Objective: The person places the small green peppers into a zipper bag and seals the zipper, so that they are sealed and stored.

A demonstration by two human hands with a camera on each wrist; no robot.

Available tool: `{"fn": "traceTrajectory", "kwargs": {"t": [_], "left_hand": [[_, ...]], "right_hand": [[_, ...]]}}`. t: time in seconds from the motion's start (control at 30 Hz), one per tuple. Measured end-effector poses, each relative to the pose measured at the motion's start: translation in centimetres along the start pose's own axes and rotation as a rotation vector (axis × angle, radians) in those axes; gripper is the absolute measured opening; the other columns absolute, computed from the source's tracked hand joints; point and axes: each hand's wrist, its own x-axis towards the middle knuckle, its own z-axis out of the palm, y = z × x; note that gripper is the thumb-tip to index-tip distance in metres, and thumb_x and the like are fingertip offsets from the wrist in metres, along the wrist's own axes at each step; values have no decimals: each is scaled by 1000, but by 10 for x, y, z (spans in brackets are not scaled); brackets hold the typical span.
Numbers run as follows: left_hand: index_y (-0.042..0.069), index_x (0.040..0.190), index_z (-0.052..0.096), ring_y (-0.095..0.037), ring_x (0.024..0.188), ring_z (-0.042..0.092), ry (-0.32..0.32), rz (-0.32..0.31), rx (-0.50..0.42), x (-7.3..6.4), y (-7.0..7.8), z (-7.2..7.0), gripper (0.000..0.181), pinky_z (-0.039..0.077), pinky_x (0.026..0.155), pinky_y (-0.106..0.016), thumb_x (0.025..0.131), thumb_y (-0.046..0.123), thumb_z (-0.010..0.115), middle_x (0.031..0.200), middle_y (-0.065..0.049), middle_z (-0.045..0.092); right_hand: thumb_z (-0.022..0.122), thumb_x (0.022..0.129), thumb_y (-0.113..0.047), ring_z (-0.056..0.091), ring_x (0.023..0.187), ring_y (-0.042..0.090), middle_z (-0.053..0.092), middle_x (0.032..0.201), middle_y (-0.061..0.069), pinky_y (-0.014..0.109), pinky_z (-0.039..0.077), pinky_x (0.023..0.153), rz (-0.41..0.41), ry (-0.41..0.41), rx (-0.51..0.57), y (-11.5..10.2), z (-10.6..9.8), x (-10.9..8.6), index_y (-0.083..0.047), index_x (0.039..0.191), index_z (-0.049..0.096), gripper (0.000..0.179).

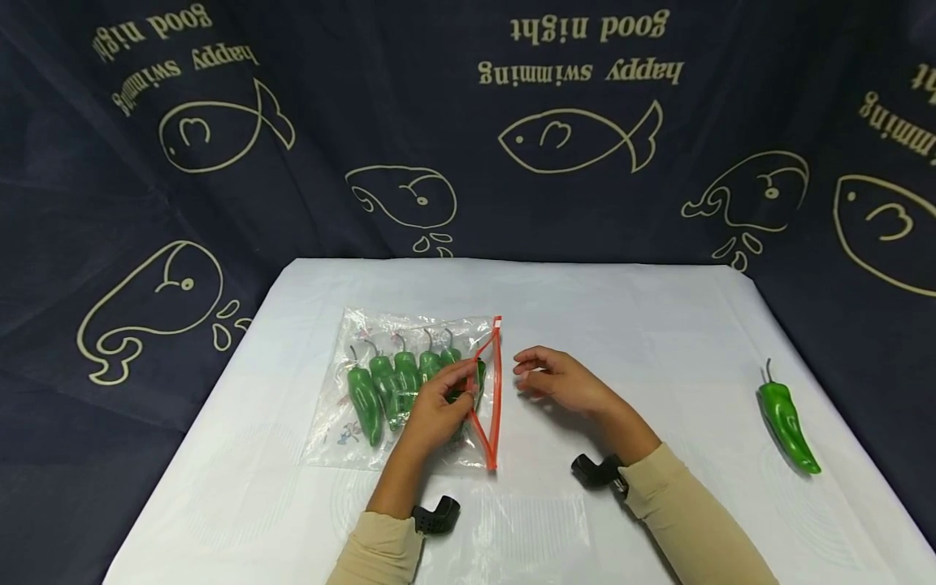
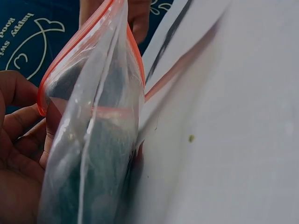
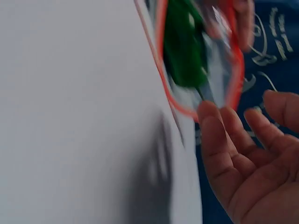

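A clear zip bag [image 1: 327,443] with a red zip edge [image 1: 497,390] lies flat at the table's middle-left, its mouth parted and facing right. Several green peppers [image 1: 364,406] with dark stems lie side by side inside it. My left hand [image 1: 436,414] pinches the upper lip of the bag's mouth, lifting it. To the right of the mouth, my right hand [image 1: 561,382] hovers with loosely bent fingers and nothing held. Through the parted mouth, one pepper [image 3: 184,51] shows close to the opening in the right wrist view. Another green pepper [image 1: 788,426] lies alone at the table's right side.
A white cloth covers the table [image 1: 621,317]. Behind it hangs a dark blue curtain [image 1: 453,97] printed with fish and whales. A flat transparent sheet [image 1: 544,528] lies near the front edge, between the forearms.
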Motion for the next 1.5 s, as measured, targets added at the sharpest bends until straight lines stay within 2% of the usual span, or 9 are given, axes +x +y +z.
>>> {"fn": "traceTrajectory", "kwargs": {"t": [0.2, 0.47, 0.57, 0.7, 0.87, 1.1, 1.3, 1.43, 1.5], "left_hand": [[-16, 129, 56, -48, 107, 59, -24, 1, -21, 1, -2, 0, 42, 51, 66, -16, 87, -16, 55, 136, -31, 51], [-15, 129, 57, -47, 107, 58, -17, -12, -18, 0, -3, 0, 42, 52, 66, -17, 87, -15, 55, 137, -30, 51], [-16, 128, 56, -46, 107, 58, -16, -14, -18, 1, -5, 0, 42, 51, 66, -17, 86, -16, 55, 137, -30, 51], [-16, 128, 57, -44, 105, 58, -1, -10, -21, 3, -24, 2, 42, 50, 62, -17, 87, -15, 55, 137, -28, 51], [-10, 130, 59, -35, 106, 60, 9, -10, -15, 5, -41, 3, 43, 51, 61, -18, 87, -13, 58, 139, -19, 54], [-6, 132, 60, -28, 104, 61, 7, -12, 6, 5, -42, 1, 44, 54, 61, -21, 88, -8, 58, 138, -10, 56], [-10, 131, 58, -37, 104, 60, -1, -4, -23, 3, -38, 1, 44, 51, 58, -19, 88, -12, 57, 139, -19, 53], [-12, 131, 58, -36, 103, 60, -3, -11, -21, 3, -33, 2, 43, 50, 58, -17, 87, -14, 56, 139, -21, 53], [-13, 130, 58, -36, 102, 60, -2, -5, -17, 3, -29, 2, 43, 51, 58, -18, 87, -14, 56, 138, -22, 53]], "right_hand": [[52, 102, -6, 62, 110, 42, 52, 131, 34, 51, 54, 87, -10, 46, -58, 1, -45, -33, 11, 138, 44, 40], [53, 103, -11, 66, 105, 20, 49, 135, 33, 41, 54, 88, -4, 79, -112, 8, -101, -79, 9, 139, 42, 43], [54, 103, -12, 67, 104, 18, 54, 132, 23, 34, 55, 87, -39, 63, -135, 10, -120, -96, 6, 138, 44, 41], [50, 103, -5, 66, 106, 18, 59, 127, 4, 28, 55, 86, -100, 30, -144, 8, -143, -118, 1, 138, 45, 36], [46, 103, 1, 66, 107, 13, 58, 127, -5, 25, 55, 84, -126, 51, -176, 4, -171, -147, -7, 140, 46, 37], [51, 103, -4, 64, 101, 3, 58, 121, -18, 19, 54, 77, -4, 216, -360, 9, -208, -183, -14, 137, 45, 36], [56, 102, -11, 62, 92, -4, 54, 109, -31, 22, 55, 67, 122, 329, -486, 19, -229, -205, -6, 134, 44, 34], [52, 103, -10, 60, 87, -7, 60, 115, -7, 26, 55, 64, 183, 334, -550, 29, -236, -217, 13, 137, 36, 44], [51, 104, -10, 58, 85, -9, 60, 119, 15, 28, 55, 63, 217, 336, -584, 34, -239, -221, 19, 137, 32, 49]]}}
